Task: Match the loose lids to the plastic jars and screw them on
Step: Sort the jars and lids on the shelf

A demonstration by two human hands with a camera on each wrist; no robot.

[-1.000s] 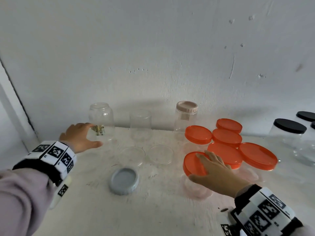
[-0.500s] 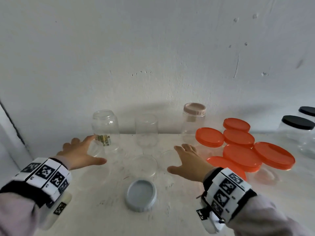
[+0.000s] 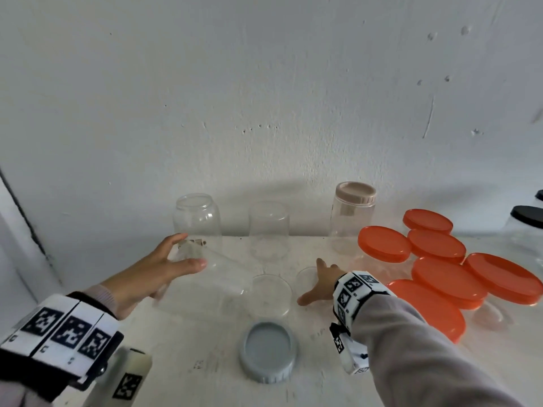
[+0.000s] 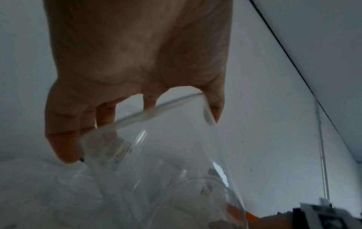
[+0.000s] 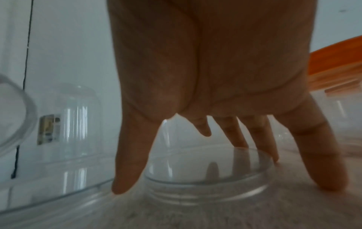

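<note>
- While the left hand grips a clear jar and tips it off the white tabletop, thumb in front and fingers curled round the far side, that jar leans toward the middle; half a second ago the hand was only closing in on it.
- Over comes the right hand, off the orange-lidded jar it pressed a second ago, and now it hangs over a small clear lid lying on the table.
- Its fingers are spread apart, tips down around the lid's rim (touching the rim or just beside it, I cannot tell); nothing is lifted yet.
- A grey lid lies loose nearer the person, untouched.
- At the back stand an open labelled jar, an upturned clear jar and a jar with a beige lid.
- My read: one jar is in hand, its lid is about to be picked, so pairing is under way and screwing has not started.
</note>
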